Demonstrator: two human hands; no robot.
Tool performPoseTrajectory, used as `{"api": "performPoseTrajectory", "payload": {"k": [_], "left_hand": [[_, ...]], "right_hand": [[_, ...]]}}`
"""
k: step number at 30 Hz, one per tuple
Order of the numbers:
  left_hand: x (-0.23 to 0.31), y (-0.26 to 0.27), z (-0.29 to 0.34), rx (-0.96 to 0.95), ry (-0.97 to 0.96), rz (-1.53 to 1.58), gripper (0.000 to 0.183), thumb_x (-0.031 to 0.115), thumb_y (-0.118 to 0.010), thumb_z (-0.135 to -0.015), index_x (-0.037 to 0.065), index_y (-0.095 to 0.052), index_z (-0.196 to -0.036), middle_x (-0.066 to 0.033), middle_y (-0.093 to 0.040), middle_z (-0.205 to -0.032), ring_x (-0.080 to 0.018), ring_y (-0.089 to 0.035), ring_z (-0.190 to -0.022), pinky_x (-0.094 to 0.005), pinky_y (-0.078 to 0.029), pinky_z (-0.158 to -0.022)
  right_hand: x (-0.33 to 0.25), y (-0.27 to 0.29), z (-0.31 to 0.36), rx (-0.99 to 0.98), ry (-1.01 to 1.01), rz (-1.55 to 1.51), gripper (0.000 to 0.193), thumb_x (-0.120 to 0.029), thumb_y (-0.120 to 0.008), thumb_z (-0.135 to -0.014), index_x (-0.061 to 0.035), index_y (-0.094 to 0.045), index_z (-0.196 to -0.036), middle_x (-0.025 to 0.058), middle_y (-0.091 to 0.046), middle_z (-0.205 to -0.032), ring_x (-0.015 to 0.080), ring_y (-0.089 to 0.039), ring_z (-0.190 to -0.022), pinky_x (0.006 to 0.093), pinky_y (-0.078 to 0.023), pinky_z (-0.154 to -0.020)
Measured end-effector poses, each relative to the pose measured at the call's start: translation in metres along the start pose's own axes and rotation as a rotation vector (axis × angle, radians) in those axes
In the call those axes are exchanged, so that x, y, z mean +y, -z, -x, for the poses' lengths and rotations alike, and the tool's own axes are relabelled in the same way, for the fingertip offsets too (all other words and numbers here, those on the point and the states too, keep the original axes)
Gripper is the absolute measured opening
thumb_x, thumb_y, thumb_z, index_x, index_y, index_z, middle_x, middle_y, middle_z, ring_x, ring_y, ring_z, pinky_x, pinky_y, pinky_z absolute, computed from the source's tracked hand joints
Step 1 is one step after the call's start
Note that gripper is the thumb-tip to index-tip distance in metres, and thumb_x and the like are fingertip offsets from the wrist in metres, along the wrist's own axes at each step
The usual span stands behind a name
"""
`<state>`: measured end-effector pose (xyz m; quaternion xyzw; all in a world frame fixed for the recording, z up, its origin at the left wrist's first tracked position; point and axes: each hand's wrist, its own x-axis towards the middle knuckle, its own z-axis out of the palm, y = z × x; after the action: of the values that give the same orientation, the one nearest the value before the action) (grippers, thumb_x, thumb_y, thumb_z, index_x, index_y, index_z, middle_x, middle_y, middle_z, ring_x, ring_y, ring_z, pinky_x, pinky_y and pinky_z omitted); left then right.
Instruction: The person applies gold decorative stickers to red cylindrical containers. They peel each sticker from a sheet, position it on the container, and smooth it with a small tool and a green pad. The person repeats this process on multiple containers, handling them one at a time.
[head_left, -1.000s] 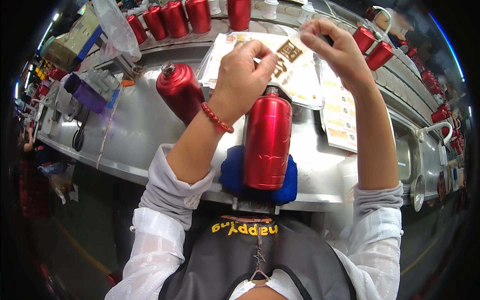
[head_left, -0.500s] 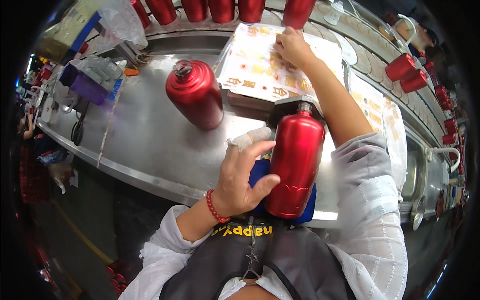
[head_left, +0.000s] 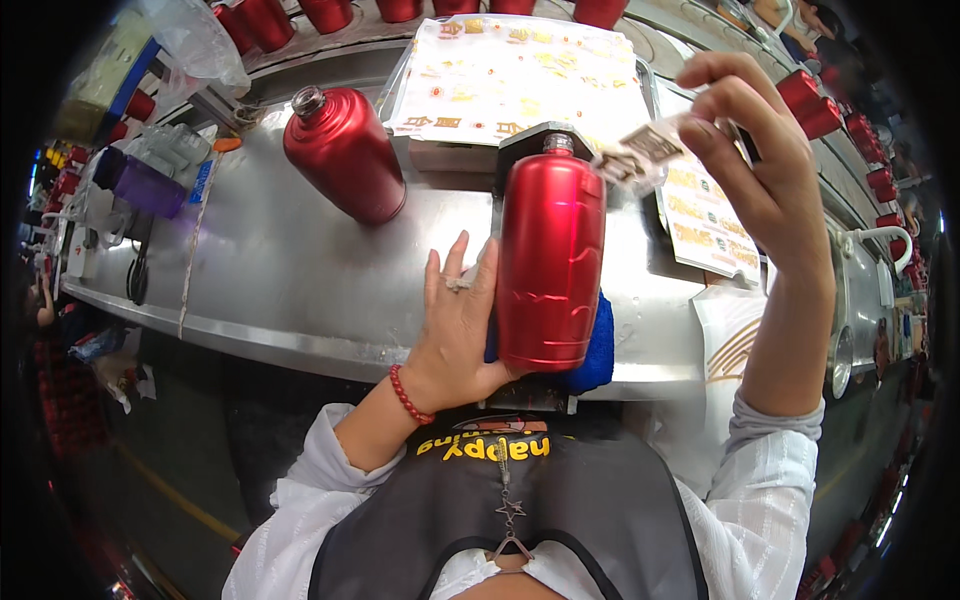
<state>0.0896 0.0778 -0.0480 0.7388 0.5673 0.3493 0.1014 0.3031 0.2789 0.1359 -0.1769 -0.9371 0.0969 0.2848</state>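
Left hand (head_left: 447, 325) splayed, just left of glossy red round-shouldered bottle (head_left: 553, 265); right hand (head_left: 755, 165), raised right of bottle, pinches blurred, probably filmy decal (head_left: 652, 146).

I see a factory workshop: a steel bench (head_left: 270, 250), decal sheets (head_left: 530, 75), and red bottles (head_left: 262, 25) lined along a conveyor (head_left: 365, 38).

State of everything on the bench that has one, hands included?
Front red bottle: on its side, uncapped
Left red bottle: upright, uncapped
Purple bottle: upright, lidded
Blue cloth: bunched under front red bottle
Printed sheet: flat
Left grip: open, fingers spread
Right grip: pinching film
Printed film piece: pinched, blurred
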Motion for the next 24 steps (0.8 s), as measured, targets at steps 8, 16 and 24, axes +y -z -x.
{"api": "performPoseTrajectory", "payload": {"k": [8, 16, 24], "left_hand": [[0.014, 0.001, -0.005, 0.092, -0.063, 0.037, 0.125, 0.065, -0.078, -0.072, -0.002, -0.017, -0.159, -0.0261, -0.038, -0.153, -0.0510, -0.030, -0.143, -0.0669, -0.010, -0.117], [0.012, 0.003, -0.005, 0.000, -0.048, 0.082, 0.120, 0.067, -0.070, -0.081, -0.007, -0.014, -0.158, -0.0305, -0.032, -0.156, -0.0473, -0.029, -0.146, -0.0586, -0.011, -0.121], [0.025, 0.008, -0.046, 0.166, 0.292, 0.972, 0.100, 0.048, -0.065, -0.096, -0.012, -0.012, -0.156, -0.0275, -0.031, -0.156, -0.0323, -0.035, -0.144, -0.0406, -0.025, -0.120]], "right_hand": [[-0.047, 0.017, 0.024, -0.086, 0.095, -0.135, 0.018, -0.013, -0.069, -0.092, -0.0008, -0.057, -0.086, 0.0169, -0.060, -0.114, 0.0149, -0.058, -0.085, 0.0267, -0.046, -0.072], [-0.012, -0.060, 0.022, -0.069, -0.043, -0.237, 0.016, -0.014, -0.069, -0.091, 0.0005, -0.062, -0.093, 0.0142, -0.060, -0.099, 0.0319, -0.059, -0.091, 0.0394, -0.050, -0.080], [-0.005, -0.084, 0.017, -0.049, -0.079, -0.204, 0.018, -0.015, -0.069, -0.094, -0.0008, -0.057, -0.093, 0.0124, -0.061, -0.107, 0.0280, -0.061, -0.096, 0.0362, -0.051, -0.083]]}}
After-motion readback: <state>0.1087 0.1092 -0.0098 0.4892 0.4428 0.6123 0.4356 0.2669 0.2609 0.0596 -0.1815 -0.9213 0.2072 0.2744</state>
